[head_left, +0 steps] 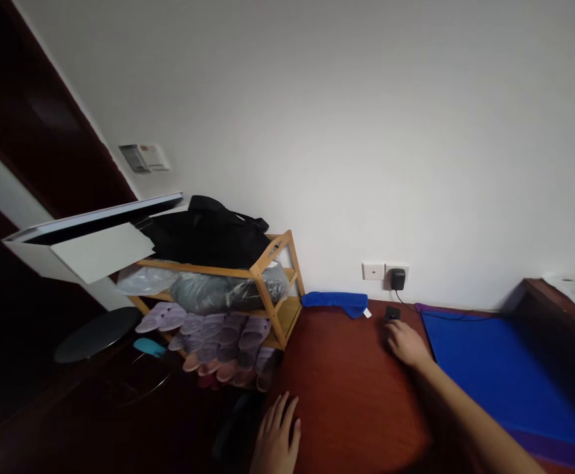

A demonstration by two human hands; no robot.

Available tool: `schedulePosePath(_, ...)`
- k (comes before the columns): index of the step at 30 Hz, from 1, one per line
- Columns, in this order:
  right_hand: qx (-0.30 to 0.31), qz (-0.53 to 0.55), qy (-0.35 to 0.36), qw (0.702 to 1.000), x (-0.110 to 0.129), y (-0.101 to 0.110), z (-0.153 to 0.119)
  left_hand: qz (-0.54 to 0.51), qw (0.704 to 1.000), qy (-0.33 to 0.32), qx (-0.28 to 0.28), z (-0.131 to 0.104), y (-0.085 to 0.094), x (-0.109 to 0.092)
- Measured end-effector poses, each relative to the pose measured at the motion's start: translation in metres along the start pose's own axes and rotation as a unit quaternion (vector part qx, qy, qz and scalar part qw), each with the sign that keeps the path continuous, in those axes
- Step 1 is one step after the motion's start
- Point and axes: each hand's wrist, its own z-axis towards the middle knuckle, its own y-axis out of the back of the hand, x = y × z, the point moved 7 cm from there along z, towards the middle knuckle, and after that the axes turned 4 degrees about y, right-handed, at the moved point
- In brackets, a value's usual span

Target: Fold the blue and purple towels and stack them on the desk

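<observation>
My right hand reaches across the reddish-brown wooden tabletop. Its fingers are curled together at the near edge of a small flat black box, which lies close to the wall. The fingertips are partly hidden, but they appear to grip the box's edge. My left hand is at the left edge of the tabletop, fingers stretched out and a little apart, holding nothing. Behind the box, a black plug adapter sits in a white wall socket, its thin cable running to the right.
A folded blue cloth with a white tag lies along the wall. A blue mat covers the right side. To the left, a wooden rack holds a black bag, plastic-wrapped bundles and several slippers. A round dark stool stands beyond.
</observation>
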Motion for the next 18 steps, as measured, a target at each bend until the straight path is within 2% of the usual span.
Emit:
schedulePosePath(2,0.009,0.016,0.033,0.999,0.050,-0.029,0.036,-0.006,1.000,0.004,0.000,-0.001,-0.007,0.006)
schedulePosePath(4,0.014,0.023,0.035,0.999,0.079,-0.055,0.066,-0.008,1.000,0.002,-0.001,-0.002,-0.017,0.014)
schedulePosePath(7,0.019,0.026,-0.001,0.999,0.094,-0.081,0.094,-0.005,1.000,-0.009,-0.003,-0.003,-0.032,0.026)
schedulePosePath(9,0.019,0.028,-0.018,0.999,0.098,-0.088,0.098,-0.001,1.000,-0.017,-0.005,-0.003,-0.037,0.029)
schedulePosePath(11,0.020,0.034,-0.012,0.999,0.106,-0.089,0.088,0.003,1.000,-0.018,-0.009,-0.004,-0.036,0.027)
schedulePosePath(13,0.024,0.041,0.010,0.999,0.119,-0.088,0.064,0.003,1.000,-0.011,-0.015,-0.004,-0.031,0.021)
schedulePosePath(15,0.031,0.045,0.033,0.998,0.135,-0.085,0.027,0.000,1.000,-0.001,-0.019,-0.004,-0.023,0.014)
schedulePosePath(18,0.027,0.070,0.045,0.996,0.159,-0.081,-0.048,-0.009,1.000,-0.001,-0.019,-0.001,-0.008,0.002)
